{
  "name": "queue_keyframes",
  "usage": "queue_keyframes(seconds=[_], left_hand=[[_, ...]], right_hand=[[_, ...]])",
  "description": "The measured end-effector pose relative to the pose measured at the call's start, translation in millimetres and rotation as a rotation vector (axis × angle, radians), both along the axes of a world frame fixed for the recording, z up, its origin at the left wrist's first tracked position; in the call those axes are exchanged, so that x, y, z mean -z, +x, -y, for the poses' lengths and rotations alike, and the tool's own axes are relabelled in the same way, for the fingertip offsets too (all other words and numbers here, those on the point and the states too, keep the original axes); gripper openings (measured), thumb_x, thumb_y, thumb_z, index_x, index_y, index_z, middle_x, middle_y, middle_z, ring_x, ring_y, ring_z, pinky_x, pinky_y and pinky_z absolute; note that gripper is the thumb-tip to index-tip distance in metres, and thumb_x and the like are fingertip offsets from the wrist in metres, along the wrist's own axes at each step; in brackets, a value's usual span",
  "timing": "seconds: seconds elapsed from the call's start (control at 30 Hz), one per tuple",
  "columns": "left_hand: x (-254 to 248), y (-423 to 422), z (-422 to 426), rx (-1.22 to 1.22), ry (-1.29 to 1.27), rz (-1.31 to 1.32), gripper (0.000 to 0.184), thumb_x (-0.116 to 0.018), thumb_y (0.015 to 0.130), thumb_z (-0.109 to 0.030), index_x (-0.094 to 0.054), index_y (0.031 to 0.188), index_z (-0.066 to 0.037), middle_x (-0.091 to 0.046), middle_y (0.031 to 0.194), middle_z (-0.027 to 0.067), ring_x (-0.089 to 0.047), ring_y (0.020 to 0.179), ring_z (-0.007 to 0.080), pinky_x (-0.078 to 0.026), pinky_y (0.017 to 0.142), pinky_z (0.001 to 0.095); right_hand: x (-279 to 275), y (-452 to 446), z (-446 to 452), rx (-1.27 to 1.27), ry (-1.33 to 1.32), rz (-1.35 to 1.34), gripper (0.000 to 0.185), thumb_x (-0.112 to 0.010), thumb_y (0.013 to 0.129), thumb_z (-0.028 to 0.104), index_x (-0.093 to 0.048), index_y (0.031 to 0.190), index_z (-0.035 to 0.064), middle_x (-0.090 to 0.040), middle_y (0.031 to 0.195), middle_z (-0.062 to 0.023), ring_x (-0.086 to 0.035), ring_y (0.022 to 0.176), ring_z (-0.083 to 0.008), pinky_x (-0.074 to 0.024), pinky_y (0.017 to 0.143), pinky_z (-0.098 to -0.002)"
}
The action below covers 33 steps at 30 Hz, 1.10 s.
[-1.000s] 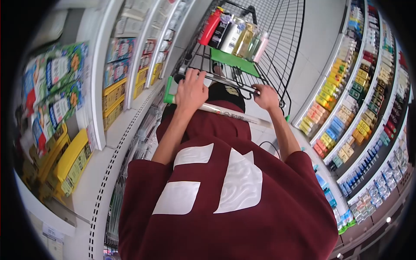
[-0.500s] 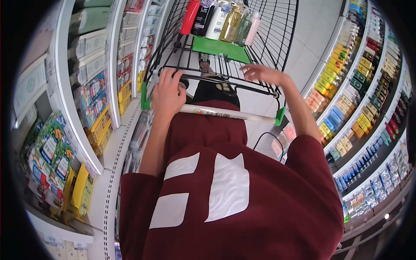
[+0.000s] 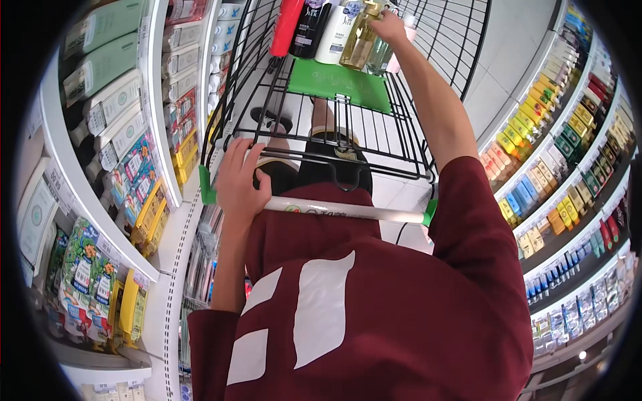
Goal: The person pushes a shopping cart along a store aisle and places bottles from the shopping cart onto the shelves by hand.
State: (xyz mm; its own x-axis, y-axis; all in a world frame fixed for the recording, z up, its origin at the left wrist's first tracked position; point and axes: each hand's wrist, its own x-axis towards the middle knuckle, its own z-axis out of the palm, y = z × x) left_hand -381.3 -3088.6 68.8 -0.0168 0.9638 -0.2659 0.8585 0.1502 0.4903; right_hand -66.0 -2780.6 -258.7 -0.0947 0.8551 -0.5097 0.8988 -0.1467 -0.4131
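Observation:
My right hand (image 3: 389,28) reaches into the cart at the tops of the bottles, between the gold bottle (image 3: 360,41) and the clear green bottle (image 3: 379,56); its fingers are curled and partly hidden, so its hold is unclear. My left hand (image 3: 242,179) rests on the cart's near black wire edge by the left end of the white handle (image 3: 328,208), fingers spread. In the same row stand a red bottle (image 3: 287,27), a black bottle (image 3: 309,29), a white bottle (image 3: 333,37) and a pink bottle (image 3: 409,33). A green panel (image 3: 339,84) lies nearer me.
Shelves on the left hold packs (image 3: 110,110), patterned bags (image 3: 83,274) and yellow boxes (image 3: 134,304) close to the cart. Curved shelves on the right carry rows of small boxed goods (image 3: 568,134). The cart's wire side (image 3: 461,40) rises beyond the bottles.
My right hand has left the cart's near edge and moved forward to the bottles. My left hand has shifted slightly left and down in view, staying near the handle.

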Motion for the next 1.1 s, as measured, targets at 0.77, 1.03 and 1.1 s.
queue_keyframes(seconds=[0.77,1.03,1.1], left_hand=[[-2,-1,1,0.0,-0.001,-0.028,0.049,-0.06,0.071,0.001,-0.069,0.118,-0.009,-0.065,0.127,0.0091,-0.059,0.126,0.032,-0.052,0.098,0.0421],[-2,-1,2,-0.011,-0.005,-0.031,0.05,-0.059,0.071,0.001,-0.068,0.119,-0.009,-0.065,0.127,0.009,-0.059,0.126,0.0318,-0.052,0.099,0.0412],[-2,-1,2,-0.002,-0.001,-0.032,0.051,-0.059,0.071,0.001,-0.068,0.12,-0.009,-0.065,0.127,0.0095,-0.059,0.126,0.032,-0.052,0.099,0.0413]], right_hand=[[24,43,30,0.306,0.17,-0.209,0.068,-0.071,0.074,0.025,-0.056,0.134,-0.0038,-0.067,0.119,-0.0236,-0.063,0.115,-0.0385,-0.05,0.104,-0.0435],[13,25,54,0.374,0.186,-0.077,0.079,-0.076,0.071,0.029,-0.052,0.137,-0.0077,-0.031,0.153,-0.0326,-0.034,0.14,-0.0471,-0.0334,0.118,-0.0471],[2,21,64,0.423,0.172,-0.044,0.082,-0.077,0.07,0.03,-0.052,0.14,-0.0047,-0.024,0.153,-0.0342,-0.032,0.138,-0.052,-0.0349,0.117,-0.0486]])
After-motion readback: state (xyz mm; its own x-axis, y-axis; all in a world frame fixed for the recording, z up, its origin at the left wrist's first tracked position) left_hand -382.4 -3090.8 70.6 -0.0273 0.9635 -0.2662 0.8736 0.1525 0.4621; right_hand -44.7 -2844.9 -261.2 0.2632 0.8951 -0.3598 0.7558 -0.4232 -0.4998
